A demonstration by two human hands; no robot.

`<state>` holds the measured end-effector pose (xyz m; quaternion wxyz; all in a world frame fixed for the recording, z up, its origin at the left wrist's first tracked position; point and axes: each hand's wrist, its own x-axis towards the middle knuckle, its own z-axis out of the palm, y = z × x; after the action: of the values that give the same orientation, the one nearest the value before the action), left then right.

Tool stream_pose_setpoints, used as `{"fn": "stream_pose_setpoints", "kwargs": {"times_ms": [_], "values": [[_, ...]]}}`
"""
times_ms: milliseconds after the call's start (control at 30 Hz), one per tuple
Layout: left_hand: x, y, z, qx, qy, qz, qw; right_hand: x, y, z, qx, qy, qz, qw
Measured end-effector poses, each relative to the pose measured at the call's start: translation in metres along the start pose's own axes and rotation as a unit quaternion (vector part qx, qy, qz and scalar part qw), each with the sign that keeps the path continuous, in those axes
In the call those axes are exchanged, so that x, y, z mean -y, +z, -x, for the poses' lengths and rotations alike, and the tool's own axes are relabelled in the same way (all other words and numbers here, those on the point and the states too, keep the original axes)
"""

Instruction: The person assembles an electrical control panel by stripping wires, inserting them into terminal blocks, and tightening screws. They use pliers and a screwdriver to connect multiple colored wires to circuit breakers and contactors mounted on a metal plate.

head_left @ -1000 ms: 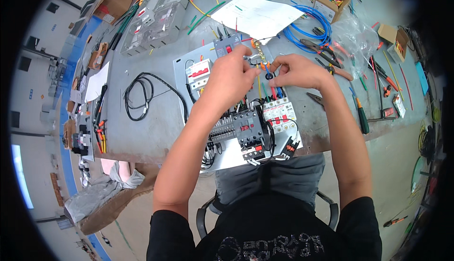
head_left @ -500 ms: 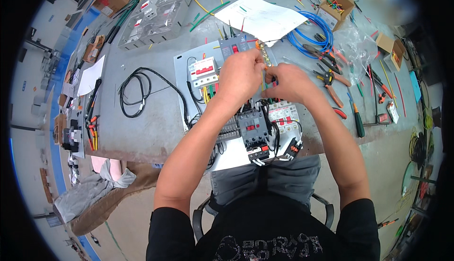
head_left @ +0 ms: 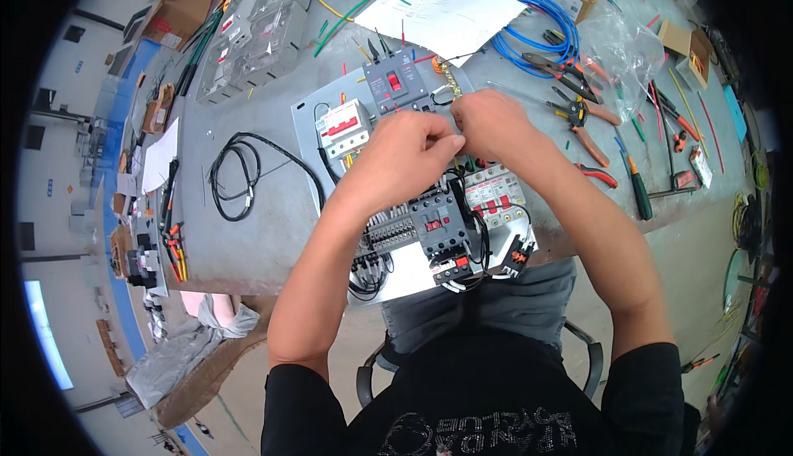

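Both hands meet over the middle of a mounting plate carrying electrical parts. My left hand has its thumb and fingers pinched together. Close against it, my right hand curls its fingers inward and down. Whatever lies between the fingertips is hidden or too small to name. Beyond the hands sit a grey circuit breaker with a red switch and a brass terminal strip. A white breaker is left of them. Nearer me are a dark contactor, a terminal block and white miniature breakers.
A paper sheet and a blue wire coil lie beyond the plate. Pliers, a green-handled screwdriver and a plastic bag are to the right. A black cable and clear-covered boxes are on the left.
Both hands have come slightly nearer me, away from the brass strip and grey breaker, which now show more fully. My right hand has turned more over its fingertips. The whole view has shifted a little.
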<state>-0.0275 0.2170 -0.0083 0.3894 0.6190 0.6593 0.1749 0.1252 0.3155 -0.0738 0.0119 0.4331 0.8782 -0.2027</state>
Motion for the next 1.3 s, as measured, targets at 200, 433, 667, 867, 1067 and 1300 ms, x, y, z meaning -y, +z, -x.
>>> {"fn": "stream_pose_setpoints", "kwargs": {"times_ms": [200, 433, 667, 867, 1067, 1300], "values": [[0.016, 0.006, -0.007, 0.023, 0.047, -0.008, 0.999, 0.009, -0.011, -0.006, 0.041, 0.003, 0.016, 0.999], [0.018, 0.025, -0.018, 0.041, -0.021, 0.025, 0.999, 0.004, -0.002, -0.020, 0.035, -0.005, 0.042, 0.999], [0.020, 0.031, -0.023, 0.027, -0.026, -0.026, 0.999, -0.004, -0.001, -0.021, 0.030, -0.022, 0.031, 0.999], [0.023, 0.034, -0.022, 0.034, -0.037, -0.085, 0.995, -0.026, 0.018, -0.009, -0.040, -0.083, -0.057, 0.994], [0.019, 0.029, -0.023, 0.032, -0.032, -0.198, 0.979, -0.026, 0.021, -0.008, -0.064, -0.080, -0.064, 0.993], [0.023, 0.019, -0.036, 0.120, -0.032, -0.161, 0.979, -0.013, 0.024, -0.010, -0.056, -0.059, -0.030, 0.996]]}}
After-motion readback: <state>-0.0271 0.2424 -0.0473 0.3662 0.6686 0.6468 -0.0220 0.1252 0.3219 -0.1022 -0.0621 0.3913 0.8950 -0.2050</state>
